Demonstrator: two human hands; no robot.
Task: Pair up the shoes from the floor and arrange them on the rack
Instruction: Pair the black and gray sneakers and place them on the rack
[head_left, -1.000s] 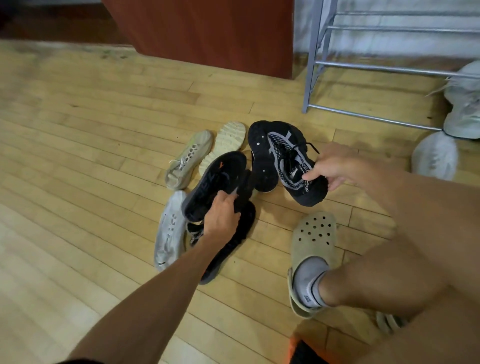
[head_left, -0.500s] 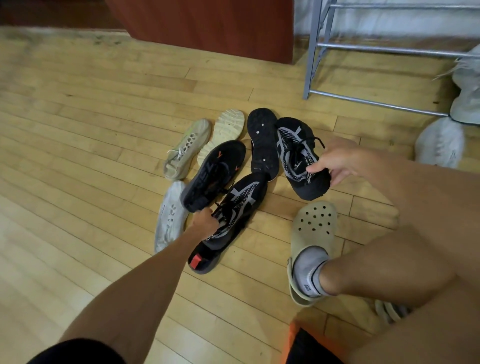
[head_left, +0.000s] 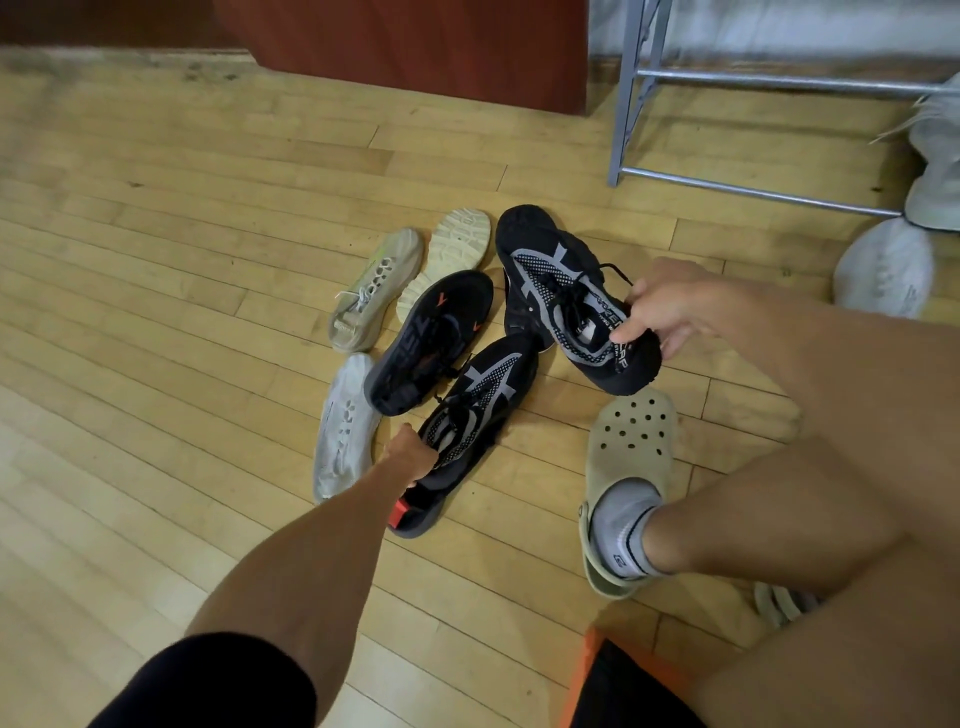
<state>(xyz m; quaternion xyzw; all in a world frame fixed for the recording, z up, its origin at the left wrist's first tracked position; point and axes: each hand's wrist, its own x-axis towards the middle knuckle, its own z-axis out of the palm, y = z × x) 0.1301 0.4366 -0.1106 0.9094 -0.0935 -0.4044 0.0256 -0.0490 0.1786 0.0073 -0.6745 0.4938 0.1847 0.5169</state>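
Note:
Several shoes lie in a heap on the wooden floor. My right hand (head_left: 660, 306) grips the collar of a black-and-grey sneaker (head_left: 566, 291) and holds it just above the floor. Its mate (head_left: 478, 415), with a red heel tab, lies on the floor, and my left hand (head_left: 410, 452) grips it at the opening. Beside them lies a black shoe with orange marks (head_left: 431, 338). A beige sneaker (head_left: 374, 291), an upturned cream sole (head_left: 457, 249) and a grey-white sneaker (head_left: 343, 426) lie to the left. The metal rack (head_left: 628, 93) stands at the upper right.
My foot in a beige clog (head_left: 628, 467) is planted right of the pile. Pale grey sneakers (head_left: 883, 265) lie by the rack at the far right. A dark red cabinet (head_left: 415, 47) stands behind. Bare floor spreads out on the left.
My left hand let go of the black shoe with orange marks and took hold of the second black-and-grey sneaker beneath it. My right hand kept its sneaker, turning it slightly.

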